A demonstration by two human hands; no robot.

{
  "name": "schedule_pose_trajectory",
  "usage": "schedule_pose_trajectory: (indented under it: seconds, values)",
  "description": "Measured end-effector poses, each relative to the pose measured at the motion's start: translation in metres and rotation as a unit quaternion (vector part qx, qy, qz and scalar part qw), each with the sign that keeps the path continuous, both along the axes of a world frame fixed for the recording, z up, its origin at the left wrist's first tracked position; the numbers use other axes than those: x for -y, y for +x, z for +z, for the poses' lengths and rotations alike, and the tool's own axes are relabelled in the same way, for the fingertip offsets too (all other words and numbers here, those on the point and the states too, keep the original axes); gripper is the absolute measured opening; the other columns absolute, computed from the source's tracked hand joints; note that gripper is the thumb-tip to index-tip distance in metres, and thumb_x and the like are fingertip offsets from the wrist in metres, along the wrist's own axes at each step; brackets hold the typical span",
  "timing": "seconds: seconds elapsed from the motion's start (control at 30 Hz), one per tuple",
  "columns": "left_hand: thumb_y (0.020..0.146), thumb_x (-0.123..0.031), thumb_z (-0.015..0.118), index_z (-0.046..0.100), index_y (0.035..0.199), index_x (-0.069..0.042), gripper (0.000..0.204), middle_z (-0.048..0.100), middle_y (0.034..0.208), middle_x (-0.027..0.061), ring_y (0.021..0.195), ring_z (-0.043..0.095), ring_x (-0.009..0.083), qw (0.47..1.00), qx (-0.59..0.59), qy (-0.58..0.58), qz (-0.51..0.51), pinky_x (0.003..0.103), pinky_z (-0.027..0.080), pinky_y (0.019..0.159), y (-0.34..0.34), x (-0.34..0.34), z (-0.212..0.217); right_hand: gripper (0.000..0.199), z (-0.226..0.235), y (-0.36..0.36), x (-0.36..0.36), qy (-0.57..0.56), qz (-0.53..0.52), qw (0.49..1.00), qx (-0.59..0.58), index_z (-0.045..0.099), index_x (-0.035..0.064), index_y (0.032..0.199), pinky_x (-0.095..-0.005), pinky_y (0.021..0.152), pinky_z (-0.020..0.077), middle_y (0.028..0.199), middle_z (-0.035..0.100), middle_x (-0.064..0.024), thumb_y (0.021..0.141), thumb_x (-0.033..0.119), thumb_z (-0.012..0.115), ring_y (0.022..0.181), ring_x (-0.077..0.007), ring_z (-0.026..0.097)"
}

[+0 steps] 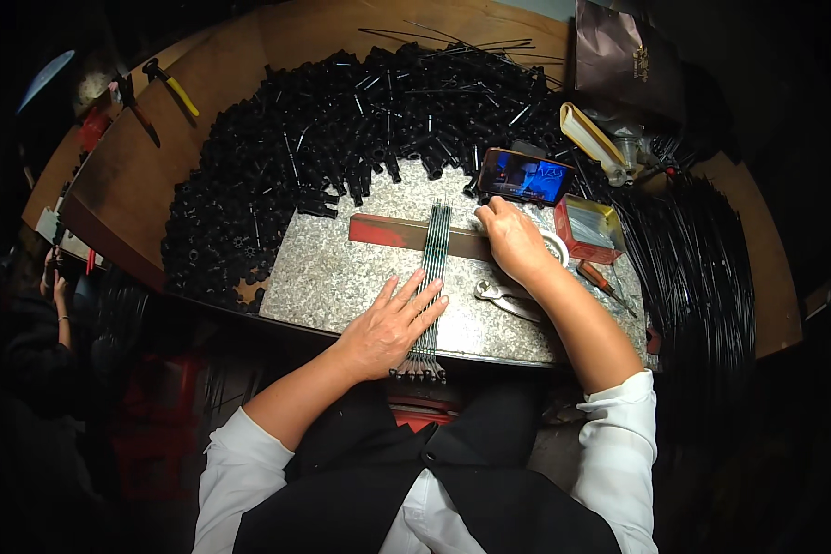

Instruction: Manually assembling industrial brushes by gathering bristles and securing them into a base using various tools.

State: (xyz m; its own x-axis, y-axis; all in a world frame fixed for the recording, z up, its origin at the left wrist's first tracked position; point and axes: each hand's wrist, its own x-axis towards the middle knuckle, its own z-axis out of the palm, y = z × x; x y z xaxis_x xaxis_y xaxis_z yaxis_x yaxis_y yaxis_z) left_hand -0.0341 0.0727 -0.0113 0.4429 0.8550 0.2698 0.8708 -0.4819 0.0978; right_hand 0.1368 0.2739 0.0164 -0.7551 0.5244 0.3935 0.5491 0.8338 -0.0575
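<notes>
Speckled slab point(314, 277), fingers point(422, 298) across slender rods point(437, 238)

- One phone point(526, 175)
- Two hands, left hand point(388, 325) and right hand point(517, 242), below the phone
- One red-ended bar point(383, 232), below-left of it
- One pair of pliers point(506, 297), below it
- One red box point(585, 249), below-right of it
- One dark bag point(609, 60), above-right of it
- Thin rods point(436, 240) below-left, too bunched to count
- Black pieces point(341, 120) leftward, too many to count

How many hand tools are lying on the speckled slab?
2 that I can see: silver pliers, left of the right forearm, and an orange-handled tool right of it, near the red box. The forearm may hide others.
</notes>
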Motion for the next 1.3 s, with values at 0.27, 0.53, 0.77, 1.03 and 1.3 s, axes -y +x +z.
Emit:
schedule_pose_trajectory:
  seconds: [0.27, 0.53, 0.77, 1.03, 1.3]
  values:
    - [0.076, -0.005, 0.054, 0.040, 0.135, 0.000, 0.061, 0.032, 0.145, 0.0194, 0.137, 0.024, 0.0387, 1.000, 0.028, -0.012, 0.002, 0.055, 0.026, 0.107, -0.0016, 0.0020, 0.0014, 0.010, -0.0022, -0.0035, -0.0027, 0.057, -0.001, 0.998, -0.001, 0.056, 0.0021, 0.087, -0.0408, 0.072, 0.0500, 0.088, 0.053, -0.0148, 0.078, 0.006, 0.051, 0.086, -0.0317, 0.057]
    - [0.075, -0.005, 0.055, 0.040, 0.135, 0.000, 0.062, 0.031, 0.145, 0.0197, 0.137, 0.024, 0.0387, 1.000, 0.023, -0.004, 0.000, 0.055, 0.026, 0.107, -0.0021, 0.0013, -0.0003, 0.015, -0.0023, -0.0068, -0.0034, 0.060, 0.002, 0.998, -0.013, 0.059, 0.0027, 0.091, -0.0398, 0.069, 0.0499, 0.086, 0.052, -0.0141, 0.077, 0.007, 0.053, 0.084, -0.0294, 0.057]
    - [0.079, -0.007, 0.052, 0.039, 0.136, 0.000, 0.059, 0.031, 0.145, 0.0198, 0.136, 0.025, 0.0393, 1.000, 0.014, -0.005, -0.002, 0.054, 0.027, 0.107, -0.0010, 0.0005, -0.0017, 0.013, -0.0039, -0.0074, -0.0058, 0.066, -0.017, 0.998, -0.006, 0.061, 0.0028, 0.086, -0.0399, 0.069, 0.0496, 0.085, 0.053, -0.0142, 0.077, 0.008, 0.053, 0.084, -0.0298, 0.057]
    - [0.082, -0.009, 0.049, 0.040, 0.135, 0.001, 0.055, 0.033, 0.144, 0.0195, 0.135, 0.028, 0.0399, 1.000, 0.017, -0.004, 0.000, 0.054, 0.028, 0.106, -0.0012, 0.0004, -0.0005, 0.013, -0.0032, -0.0060, -0.0069, 0.066, -0.016, 0.998, -0.011, 0.062, 0.0030, 0.085, -0.0403, 0.070, 0.0494, 0.085, 0.053, -0.0144, 0.076, 0.008, 0.054, 0.085, -0.0299, 0.057]
    - [0.082, -0.008, 0.049, 0.042, 0.134, 0.000, 0.053, 0.036, 0.142, 0.0203, 0.135, 0.028, 0.0394, 1.000, 0.011, 0.004, 0.002, 0.054, 0.029, 0.106, -0.0005, 0.0002, 0.0001, 0.022, -0.0027, -0.0084, -0.0055, 0.059, -0.008, 0.998, -0.012, 0.064, 0.0048, 0.096, -0.0397, 0.072, 0.0487, 0.086, 0.053, -0.0136, 0.077, 0.007, 0.054, 0.085, -0.0291, 0.056]
